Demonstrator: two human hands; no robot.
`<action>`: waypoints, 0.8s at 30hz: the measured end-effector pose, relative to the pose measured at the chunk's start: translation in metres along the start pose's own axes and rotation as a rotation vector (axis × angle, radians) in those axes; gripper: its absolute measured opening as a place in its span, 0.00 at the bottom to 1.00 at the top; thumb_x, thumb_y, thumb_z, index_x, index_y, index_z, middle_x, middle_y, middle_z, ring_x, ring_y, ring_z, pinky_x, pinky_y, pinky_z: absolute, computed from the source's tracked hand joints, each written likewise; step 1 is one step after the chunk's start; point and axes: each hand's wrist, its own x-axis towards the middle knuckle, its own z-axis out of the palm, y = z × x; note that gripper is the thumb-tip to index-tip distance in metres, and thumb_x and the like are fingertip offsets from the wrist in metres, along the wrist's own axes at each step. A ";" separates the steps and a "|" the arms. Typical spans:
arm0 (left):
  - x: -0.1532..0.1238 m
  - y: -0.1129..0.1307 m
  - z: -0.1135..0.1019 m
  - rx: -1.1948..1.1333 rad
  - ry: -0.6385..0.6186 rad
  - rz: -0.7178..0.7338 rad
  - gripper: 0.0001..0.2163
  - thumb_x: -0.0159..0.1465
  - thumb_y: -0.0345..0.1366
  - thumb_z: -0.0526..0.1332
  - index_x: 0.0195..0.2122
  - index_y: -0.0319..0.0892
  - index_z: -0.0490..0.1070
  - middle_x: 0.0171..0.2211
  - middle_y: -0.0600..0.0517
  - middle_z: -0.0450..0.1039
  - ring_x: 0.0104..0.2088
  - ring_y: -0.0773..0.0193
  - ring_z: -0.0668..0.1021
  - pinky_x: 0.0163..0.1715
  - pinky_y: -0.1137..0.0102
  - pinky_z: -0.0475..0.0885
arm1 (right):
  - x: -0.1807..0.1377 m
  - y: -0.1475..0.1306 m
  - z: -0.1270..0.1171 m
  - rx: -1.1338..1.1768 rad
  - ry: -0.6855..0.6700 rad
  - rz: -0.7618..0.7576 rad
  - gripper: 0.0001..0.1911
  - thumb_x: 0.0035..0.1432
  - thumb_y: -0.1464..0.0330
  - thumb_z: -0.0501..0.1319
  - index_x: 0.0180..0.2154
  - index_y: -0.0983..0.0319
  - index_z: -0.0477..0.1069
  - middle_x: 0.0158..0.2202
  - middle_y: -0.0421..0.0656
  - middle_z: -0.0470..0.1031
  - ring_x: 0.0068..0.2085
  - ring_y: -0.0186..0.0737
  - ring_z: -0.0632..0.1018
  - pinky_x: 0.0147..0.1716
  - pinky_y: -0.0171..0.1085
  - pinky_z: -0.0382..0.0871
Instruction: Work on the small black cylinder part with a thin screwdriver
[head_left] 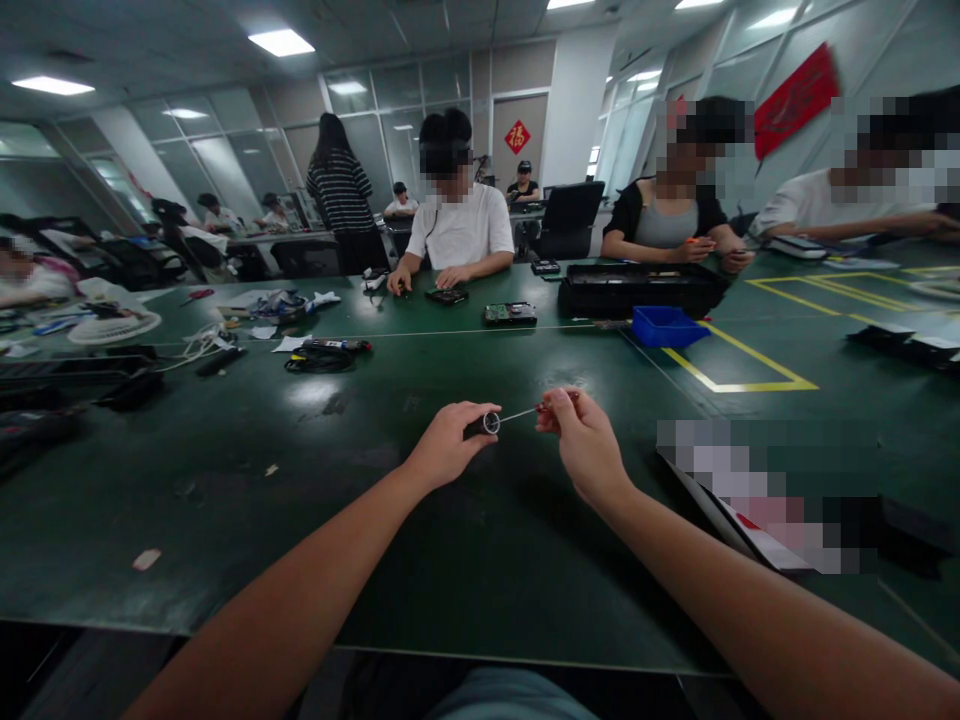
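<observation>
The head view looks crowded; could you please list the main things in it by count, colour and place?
Cylinder: 1, dark with pale rim, centre
Thin tool: 1, silver and reddish, centre
Table: 1, green, across the foreground
Tray: 1, blue, right of centre
Long case: 1, black, behind the tray
Cable bundle: 1, mostly black, left of centre
Diamond sign: 1, red, on the door
Co-workers: several, mixed clothing, beyond the table
Ceiling lights: several, white, overhead
Left hand: 1, bare, holding the cylinder
Right hand: 1, bare, holding the tool
</observation>
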 end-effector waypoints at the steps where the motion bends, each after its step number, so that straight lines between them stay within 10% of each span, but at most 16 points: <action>1: 0.000 0.000 0.000 0.001 0.001 -0.001 0.18 0.64 0.34 0.66 0.55 0.47 0.74 0.50 0.48 0.77 0.52 0.54 0.76 0.57 0.57 0.67 | 0.000 0.000 0.000 -0.008 -0.003 -0.004 0.18 0.63 0.51 0.58 0.38 0.59 0.71 0.31 0.42 0.75 0.32 0.39 0.76 0.35 0.41 0.73; 19: -0.001 -0.003 0.001 -0.008 0.021 -0.008 0.18 0.64 0.34 0.67 0.55 0.48 0.74 0.49 0.49 0.78 0.50 0.54 0.77 0.56 0.57 0.67 | -0.003 -0.018 -0.006 -0.291 -0.045 -0.073 0.21 0.60 0.50 0.62 0.30 0.61 0.74 0.22 0.41 0.74 0.26 0.39 0.73 0.29 0.39 0.65; 24: -0.001 -0.004 0.001 -0.014 0.024 -0.015 0.18 0.64 0.34 0.66 0.56 0.47 0.73 0.50 0.49 0.77 0.50 0.55 0.77 0.55 0.58 0.67 | -0.006 -0.014 -0.004 -0.225 -0.058 -0.128 0.13 0.63 0.59 0.60 0.43 0.60 0.71 0.33 0.42 0.77 0.33 0.41 0.77 0.35 0.40 0.69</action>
